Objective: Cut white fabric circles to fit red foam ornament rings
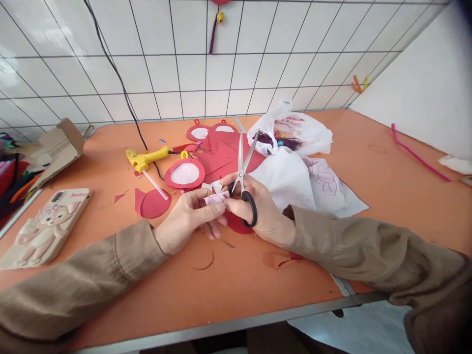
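My left hand [193,214] pinches a small piece of white paper [217,197] with pink line drawing on it. Close beside it, my right hand [263,209] is closed round black-handled scissors [241,169]; their blades point up and away from me, slightly apart. The fingers of both hands meet at the paper. Beneath the hands, part of a dark red paper circle [239,224] shows. Just beyond lie a red ring with a white centre [185,173] and a pile of red paper sheets [221,155].
On the left are a yellow glue gun [147,158] with its cord, a red paper circle [156,203], a phone [51,226] and a cardboard box [61,147]. A white plastic bag [313,132] with tassels and drawn paper [346,196] lie right. A pink pipe cleaner [416,155] lies far right.
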Demonstrator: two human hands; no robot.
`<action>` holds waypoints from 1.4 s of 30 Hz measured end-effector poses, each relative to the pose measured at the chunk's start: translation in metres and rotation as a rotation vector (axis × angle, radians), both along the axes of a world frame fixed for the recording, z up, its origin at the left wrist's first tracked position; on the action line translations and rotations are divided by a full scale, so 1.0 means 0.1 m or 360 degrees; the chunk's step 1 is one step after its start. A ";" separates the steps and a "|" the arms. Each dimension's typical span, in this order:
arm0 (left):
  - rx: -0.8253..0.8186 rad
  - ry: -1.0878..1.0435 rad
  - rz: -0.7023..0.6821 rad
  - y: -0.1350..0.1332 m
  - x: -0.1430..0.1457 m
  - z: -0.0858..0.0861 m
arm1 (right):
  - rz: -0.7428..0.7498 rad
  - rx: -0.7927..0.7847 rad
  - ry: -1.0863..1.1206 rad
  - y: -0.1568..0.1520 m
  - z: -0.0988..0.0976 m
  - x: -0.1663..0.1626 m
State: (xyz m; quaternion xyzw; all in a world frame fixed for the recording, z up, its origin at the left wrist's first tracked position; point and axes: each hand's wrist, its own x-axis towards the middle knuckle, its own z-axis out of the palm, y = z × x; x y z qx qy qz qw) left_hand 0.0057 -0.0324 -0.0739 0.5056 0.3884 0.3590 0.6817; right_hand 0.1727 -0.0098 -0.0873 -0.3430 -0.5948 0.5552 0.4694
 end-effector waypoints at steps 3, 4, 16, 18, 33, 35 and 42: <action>0.0026 0.0016 0.0068 -0.01 0.02 0.01 | 0.0006 -0.0025 -0.0013 0.00 0.01 0.01; 0.0037 0.0030 0.0091 -0.02 0.03 0.01 | 0.0008 -0.0036 -0.0017 -0.01 0.02 0.01; 0.0168 0.0061 0.0285 -0.01 0.03 0.02 | 0.0027 -0.0036 -0.0074 0.00 0.04 -0.01; 0.0147 0.0056 0.0262 -0.01 0.02 0.01 | 0.0006 -0.0016 -0.0054 0.01 0.03 -0.01; 0.0107 0.0195 0.0273 -0.01 0.02 -0.03 | 0.0082 -0.0013 -0.0015 0.01 0.04 0.02; 0.0116 0.0204 0.0261 -0.01 0.02 -0.02 | 0.0101 -0.0018 -0.0022 0.00 0.04 0.02; 0.0182 0.0267 0.0139 0.01 0.01 0.00 | 0.0071 -0.0091 0.0039 0.02 -0.04 0.01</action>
